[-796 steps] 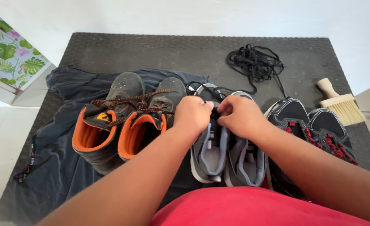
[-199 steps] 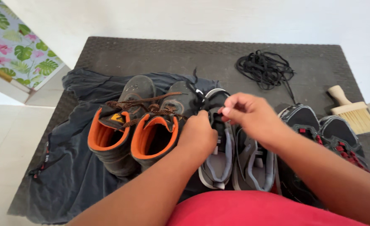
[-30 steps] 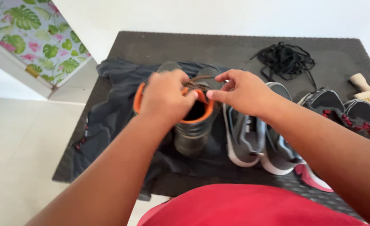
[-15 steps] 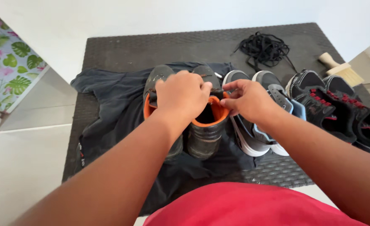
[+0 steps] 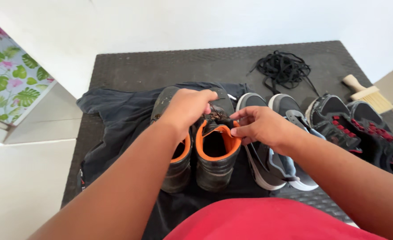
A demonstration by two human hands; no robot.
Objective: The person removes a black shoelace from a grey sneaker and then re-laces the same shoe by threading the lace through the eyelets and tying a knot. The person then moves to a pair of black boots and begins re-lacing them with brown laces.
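Note:
Two dark boots with orange lining (image 5: 216, 153) stand side by side on a dark cloth (image 5: 116, 120) in the middle of a dark woven table (image 5: 161, 66). My left hand (image 5: 186, 109) reaches over the boots and pinches the brown lace (image 5: 215, 114) at the front of the right boot. My right hand (image 5: 258, 126) rests at the orange collar of that same boot, fingers curled at its edge. What the right hand's fingers pinch is hidden.
A pair of grey sneakers (image 5: 276, 146) sits right of the boots, then black sneakers with red laces (image 5: 361, 129). A pile of black laces (image 5: 283, 69) lies at the back, a wooden brush (image 5: 369, 94) at the far right. Floral panel (image 5: 5, 80) at left.
Both hands moved from the grey sneakers to the orange-lined boots. In the last half second my left hand shifted forward onto the lace, exposing the boot openings.

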